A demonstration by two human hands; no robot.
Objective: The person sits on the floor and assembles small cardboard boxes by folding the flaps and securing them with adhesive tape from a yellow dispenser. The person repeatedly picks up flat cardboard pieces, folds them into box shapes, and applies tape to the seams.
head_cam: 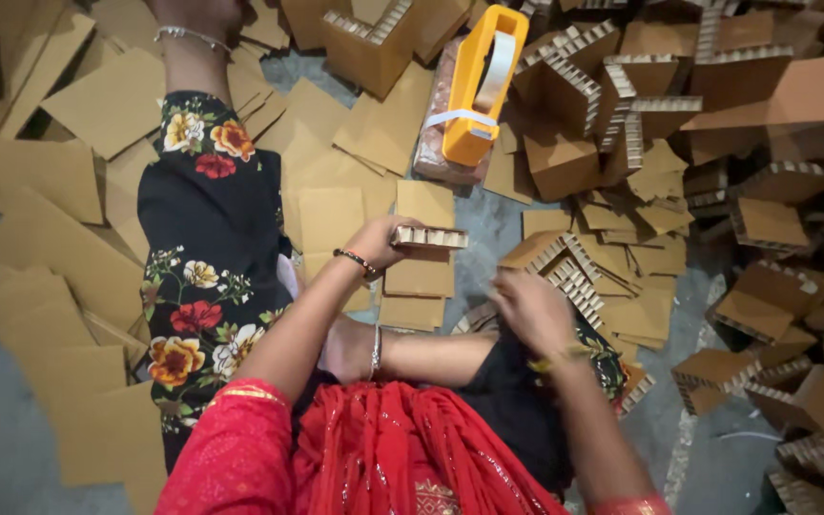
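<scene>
2 hands work over the floor (488,215): the left hand (381,240) has its fingers closed on a corrugated cardboard strip (430,236), held above a small stack of flat squares (419,277). The right hand (529,307) is blurred, so I cannot tell its grip. Seemingly mid-assembly; an orange tape dispenser (478,86) lies well apart.

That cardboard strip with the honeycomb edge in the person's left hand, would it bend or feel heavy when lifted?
The strip probably stays stiff: the left hand holds one end and it juts out level. Its open honeycomb cells suggest it is light. The edges may crush if squeezed.
</scene>
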